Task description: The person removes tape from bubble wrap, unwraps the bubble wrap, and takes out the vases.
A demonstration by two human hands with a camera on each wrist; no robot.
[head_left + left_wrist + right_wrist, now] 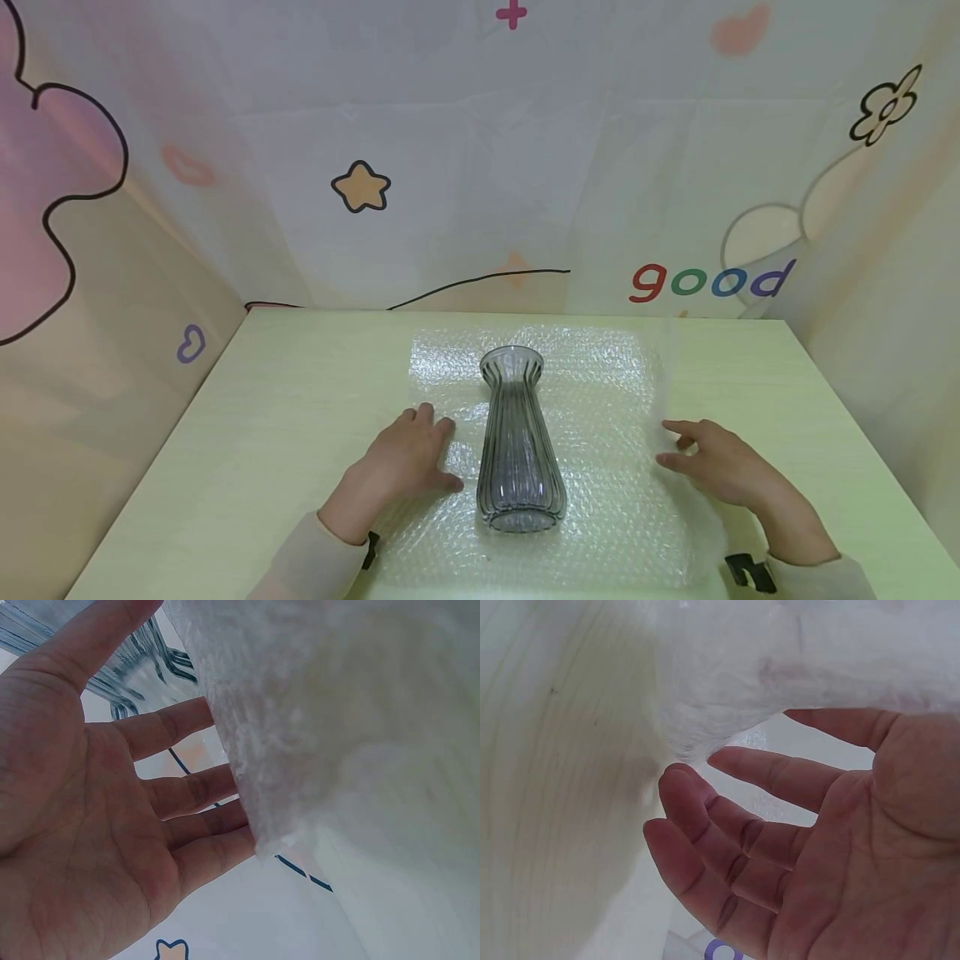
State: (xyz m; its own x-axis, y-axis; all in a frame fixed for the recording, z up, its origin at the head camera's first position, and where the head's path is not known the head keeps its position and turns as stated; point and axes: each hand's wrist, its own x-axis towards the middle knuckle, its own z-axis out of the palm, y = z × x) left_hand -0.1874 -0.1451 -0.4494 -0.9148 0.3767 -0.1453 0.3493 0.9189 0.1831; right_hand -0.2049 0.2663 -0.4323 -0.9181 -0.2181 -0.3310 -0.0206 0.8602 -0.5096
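Subject item: a smoky-grey, ribbed glass vase with flared mouth point(521, 450) lies on its side near the middle of a clear plastic bubble-wrap sheet point(615, 417), itself spread on a pale yellow-green wooden-looking tabletop point(292, 375). The mouth points away from the person; the central placing leaves film on both sides, presumably for cushioning. Left hand point(405, 450): digits apart, gripping nothing, fingertips at the sheet's left edge near the vase; judged to be steadying the film. Right hand point(723, 462): thumb and forefinger apart, at the right edge, well apart from the vase; judged placed to control that edge. Whether fingertips sit above or beneath the film cannot be determined.
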